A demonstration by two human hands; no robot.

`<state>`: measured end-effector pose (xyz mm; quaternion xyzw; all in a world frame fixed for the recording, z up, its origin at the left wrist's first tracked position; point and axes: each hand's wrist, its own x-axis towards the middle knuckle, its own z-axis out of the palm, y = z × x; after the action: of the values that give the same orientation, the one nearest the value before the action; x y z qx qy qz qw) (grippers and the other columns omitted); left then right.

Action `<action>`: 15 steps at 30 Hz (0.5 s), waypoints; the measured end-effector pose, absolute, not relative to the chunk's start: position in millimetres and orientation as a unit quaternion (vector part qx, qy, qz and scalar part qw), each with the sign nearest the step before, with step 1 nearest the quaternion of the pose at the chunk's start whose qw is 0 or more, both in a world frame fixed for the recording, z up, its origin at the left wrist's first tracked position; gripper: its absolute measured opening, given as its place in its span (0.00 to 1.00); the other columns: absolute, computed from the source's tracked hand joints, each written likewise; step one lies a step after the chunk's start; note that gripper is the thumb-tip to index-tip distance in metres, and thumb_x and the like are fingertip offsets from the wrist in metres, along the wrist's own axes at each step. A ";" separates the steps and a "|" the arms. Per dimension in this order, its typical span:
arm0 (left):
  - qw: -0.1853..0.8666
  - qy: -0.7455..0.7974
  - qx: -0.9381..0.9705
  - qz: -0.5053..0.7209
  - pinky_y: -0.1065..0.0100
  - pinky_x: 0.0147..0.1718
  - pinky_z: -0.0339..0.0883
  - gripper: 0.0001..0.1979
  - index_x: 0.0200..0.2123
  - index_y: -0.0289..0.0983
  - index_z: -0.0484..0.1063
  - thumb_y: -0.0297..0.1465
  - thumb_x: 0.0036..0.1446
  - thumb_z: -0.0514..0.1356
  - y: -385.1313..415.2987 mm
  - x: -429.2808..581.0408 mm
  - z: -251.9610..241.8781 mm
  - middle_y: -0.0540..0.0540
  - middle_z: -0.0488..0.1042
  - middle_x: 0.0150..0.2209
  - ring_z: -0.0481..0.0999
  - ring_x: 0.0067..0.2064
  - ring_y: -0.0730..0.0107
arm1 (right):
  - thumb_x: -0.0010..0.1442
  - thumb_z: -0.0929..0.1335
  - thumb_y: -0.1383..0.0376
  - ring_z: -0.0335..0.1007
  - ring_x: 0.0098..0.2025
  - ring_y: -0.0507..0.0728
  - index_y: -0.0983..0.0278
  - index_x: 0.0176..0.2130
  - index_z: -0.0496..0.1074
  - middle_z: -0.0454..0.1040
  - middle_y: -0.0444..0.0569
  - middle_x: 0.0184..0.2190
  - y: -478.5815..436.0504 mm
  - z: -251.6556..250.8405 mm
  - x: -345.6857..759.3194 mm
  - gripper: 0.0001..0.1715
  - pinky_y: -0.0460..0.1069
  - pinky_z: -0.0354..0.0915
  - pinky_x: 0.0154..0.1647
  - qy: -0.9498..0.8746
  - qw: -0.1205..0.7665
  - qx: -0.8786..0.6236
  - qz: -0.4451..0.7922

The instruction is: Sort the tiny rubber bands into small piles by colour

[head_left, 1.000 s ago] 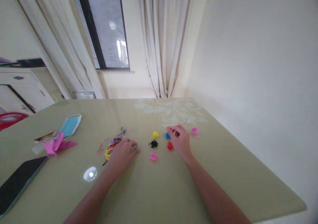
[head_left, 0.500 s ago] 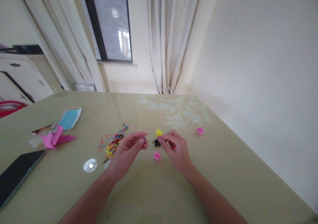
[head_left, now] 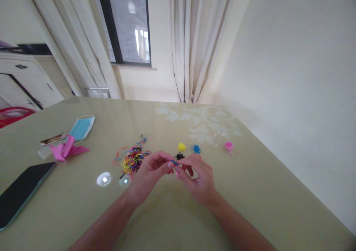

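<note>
My left hand point(head_left: 151, 173) and my right hand point(head_left: 198, 173) meet over the middle of the table, both closed in a pinch on a small blue band bundle point(head_left: 174, 162). Just beyond the fingertips lies a pile of black bands point(head_left: 179, 156), partly hidden. Farther back are a yellow pile point(head_left: 181, 146) and a blue pile point(head_left: 196, 149). A bit of pink shows under my fingers. Left of my left hand is a mixed heap of coloured bands point(head_left: 133, 159).
A dark phone point(head_left: 25, 189), a pink folded paper bird point(head_left: 66, 149) and a blue mask point(head_left: 82, 127) lie at left. Two clear domes point(head_left: 104, 179) sit nearer. A pink cup-like piece point(head_left: 229, 146) is at right, by a clear container point(head_left: 221, 136).
My hands have come together, and the right fingers now pinch at the bundle by the left fingertips. The blue pile behind my right hand has come into view. The camera view has shifted slightly.
</note>
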<state>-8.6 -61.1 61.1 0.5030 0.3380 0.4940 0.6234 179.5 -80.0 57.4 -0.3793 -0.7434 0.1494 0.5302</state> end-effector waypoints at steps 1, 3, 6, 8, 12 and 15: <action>0.623 0.339 0.506 0.491 0.71 0.35 0.71 0.13 0.36 0.37 0.81 0.41 0.56 0.74 -61.4 -8.2 61.5 0.48 0.79 0.30 0.76 0.33 0.71 | 0.69 0.72 0.63 0.67 0.26 0.54 0.58 0.43 0.81 0.77 0.45 0.26 -80.1 58.6 179.3 0.05 0.51 0.65 0.29 -0.742 0.531 -0.380 0.152; 0.617 0.343 0.517 0.484 0.70 0.35 0.70 0.13 0.36 0.38 0.82 0.41 0.56 0.73 -61.1 -8.4 62.6 0.48 0.80 0.31 0.76 0.33 0.70 | 0.69 0.71 0.62 0.67 0.26 0.54 0.59 0.41 0.82 0.76 0.45 0.25 -79.9 61.7 179.5 0.06 0.50 0.65 0.29 -0.733 0.537 -0.383 0.164; 0.580 0.370 0.557 0.464 0.68 0.35 0.70 0.15 0.42 0.40 0.82 0.44 0.59 0.70 -55.6 -13.7 63.1 0.46 0.81 0.34 0.76 0.33 0.68 | 0.70 0.71 0.60 0.66 0.25 0.53 0.60 0.37 0.82 0.75 0.44 0.24 -78.2 66.2 181.6 0.11 0.49 0.64 0.28 -0.707 0.551 -0.393 0.207; 0.510 0.425 0.606 0.438 0.66 0.35 0.70 0.17 0.47 0.41 0.82 0.46 0.62 0.66 -47.7 -22.2 60.5 0.45 0.81 0.35 0.76 0.33 0.65 | 0.70 0.71 0.57 0.66 0.25 0.53 0.60 0.36 0.83 0.76 0.45 0.24 -76.2 67.6 184.2 0.13 0.49 0.63 0.27 -0.685 0.561 -0.399 0.238; 0.187 0.585 0.718 0.327 0.54 0.48 0.68 0.13 0.43 0.38 0.82 0.38 0.65 0.61 -30.8 -47.8 46.5 0.38 0.82 0.44 0.77 0.46 0.50 | 0.70 0.71 0.54 0.69 0.26 0.54 0.61 0.37 0.84 0.75 0.45 0.24 -72.4 67.2 190.1 0.16 0.48 0.63 0.27 -0.645 0.590 -0.401 0.275; 0.037 0.644 0.741 0.187 0.47 0.54 0.65 0.14 0.46 0.38 0.82 0.36 0.66 0.59 -24.8 -63.2 36.9 0.34 0.80 0.51 0.74 0.54 0.40 | 0.70 0.70 0.53 0.67 0.25 0.53 0.61 0.35 0.84 0.73 0.45 0.23 -69.3 69.1 196.6 0.19 0.48 0.63 0.27 -0.621 0.607 -0.408 0.281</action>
<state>-63.2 -24.8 36.9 0.7408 0.6441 0.1868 0.0373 196.6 -69.3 69.1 -0.4081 -0.6215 0.2812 0.6068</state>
